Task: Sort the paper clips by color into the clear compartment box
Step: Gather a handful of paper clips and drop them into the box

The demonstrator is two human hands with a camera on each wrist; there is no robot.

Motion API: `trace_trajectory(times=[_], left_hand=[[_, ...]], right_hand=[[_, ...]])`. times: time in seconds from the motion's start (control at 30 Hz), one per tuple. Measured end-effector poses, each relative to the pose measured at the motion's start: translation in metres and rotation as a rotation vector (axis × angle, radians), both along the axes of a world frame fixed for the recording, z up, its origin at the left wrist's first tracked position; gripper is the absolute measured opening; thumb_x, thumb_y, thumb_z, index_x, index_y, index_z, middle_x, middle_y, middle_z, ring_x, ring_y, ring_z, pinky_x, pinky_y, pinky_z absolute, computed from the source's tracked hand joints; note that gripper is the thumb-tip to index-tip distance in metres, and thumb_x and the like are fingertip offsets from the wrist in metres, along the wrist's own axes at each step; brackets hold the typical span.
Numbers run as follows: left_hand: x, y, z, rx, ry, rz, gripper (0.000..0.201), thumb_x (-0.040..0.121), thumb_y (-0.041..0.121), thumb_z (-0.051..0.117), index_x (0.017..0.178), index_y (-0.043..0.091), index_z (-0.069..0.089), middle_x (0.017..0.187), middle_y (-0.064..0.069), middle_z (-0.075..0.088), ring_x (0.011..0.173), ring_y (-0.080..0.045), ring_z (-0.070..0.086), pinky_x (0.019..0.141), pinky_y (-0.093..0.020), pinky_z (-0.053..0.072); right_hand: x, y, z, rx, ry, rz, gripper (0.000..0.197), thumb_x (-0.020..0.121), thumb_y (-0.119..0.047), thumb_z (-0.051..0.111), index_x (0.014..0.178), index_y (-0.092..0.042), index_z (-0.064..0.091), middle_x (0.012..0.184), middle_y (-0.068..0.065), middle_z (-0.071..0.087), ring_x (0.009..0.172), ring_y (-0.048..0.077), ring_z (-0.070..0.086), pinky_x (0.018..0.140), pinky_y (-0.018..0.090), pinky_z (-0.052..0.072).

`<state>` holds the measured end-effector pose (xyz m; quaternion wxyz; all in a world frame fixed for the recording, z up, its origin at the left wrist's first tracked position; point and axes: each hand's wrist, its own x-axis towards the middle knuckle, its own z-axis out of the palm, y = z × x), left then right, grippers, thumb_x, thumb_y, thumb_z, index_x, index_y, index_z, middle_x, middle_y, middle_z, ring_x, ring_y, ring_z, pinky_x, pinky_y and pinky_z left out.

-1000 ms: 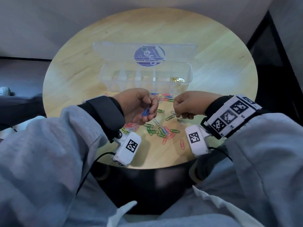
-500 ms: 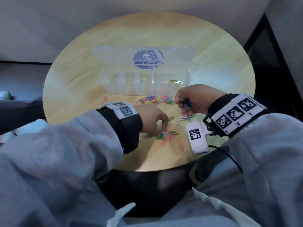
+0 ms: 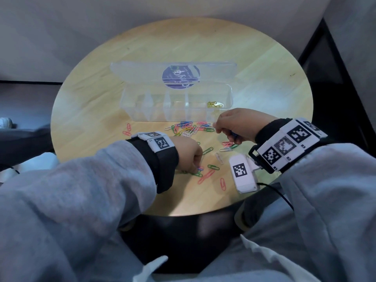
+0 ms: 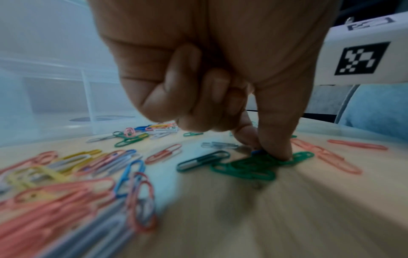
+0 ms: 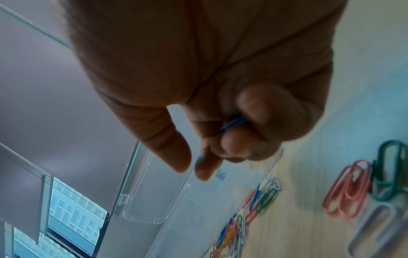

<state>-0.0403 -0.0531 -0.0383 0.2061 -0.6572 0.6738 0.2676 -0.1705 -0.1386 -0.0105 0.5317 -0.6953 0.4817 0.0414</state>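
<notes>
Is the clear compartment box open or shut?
Open: the clear compartment box has its lid folded back flat on the table, compartments exposed.

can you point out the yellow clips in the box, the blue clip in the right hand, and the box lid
yellow clips [image 3: 215, 104], head view, middle of the small pile in the box's rightmost compartment
blue clip [image 5: 234, 123], right wrist view, the wire showing between curled fingers
box lid [image 3: 138, 72], head view, clear panel left of its round sticker

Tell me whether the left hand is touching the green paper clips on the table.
Touching. The left wrist view shows the left hand with its fingertips pressed down onto the cluster of green paper clips on the table.
</notes>
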Motion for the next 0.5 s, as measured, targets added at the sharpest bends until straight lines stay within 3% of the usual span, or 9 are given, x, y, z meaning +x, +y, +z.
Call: trace_trajectory(times=[0.07,0.2,0.37,0.5], left_hand=[[0.002,0.001,-0.001,-0.016,0.014,0.003,0.007,0.087,0.033,0.062,0.088,0.026,0.059,0.071,0.011,0.053,0.067,-0.01,0.048,0.048,-0.022,0.027],[0.007,0.004,-0.004,-0.047,0.036,0.019,0.009,0.088,0.034,0.059,0.086,0.026,0.055,0.081,0.009,0.054,0.077,-0.013,0.05,0.05,-0.022,0.027],[0.019,0.002,-0.002,-0.039,0.195,0.154,0.013,0.087,0.032,0.06,0.077,0.029,0.054,0.063,0.012,0.046,0.059,-0.006,0.044,0.053,-0.021,0.033],[0.027,0.0,-0.004,-0.103,0.117,0.207,0.009,0.086,0.028,0.061,0.085,0.028,0.052,0.066,0.009,0.048,0.071,-0.017,0.053,0.056,-0.023,0.036]], right_hand=[[0.0,0.0,-0.001,0.0,0.002,-0.001,0.011,0.09,-0.012,0.05,0.08,-0.008,0.052,0.063,0.004,0.04,0.05,0.017,0.04,0.045,0.024,0.033],[0.0,0.0,-0.002,-0.003,-0.002,0.005,0.014,0.091,-0.012,0.05,0.077,-0.008,0.052,0.062,0.004,0.04,0.05,0.016,0.041,0.045,0.024,0.034],[-0.001,-0.001,-0.003,-0.004,-0.005,0.004,0.012,0.09,-0.012,0.05,0.08,-0.008,0.052,0.063,0.004,0.041,0.05,0.017,0.041,0.045,0.024,0.034],[0.0,-0.001,-0.005,-0.01,-0.004,0.019,0.018,0.091,-0.014,0.049,0.074,-0.009,0.052,0.063,0.004,0.041,0.05,0.016,0.041,0.045,0.024,0.034]])
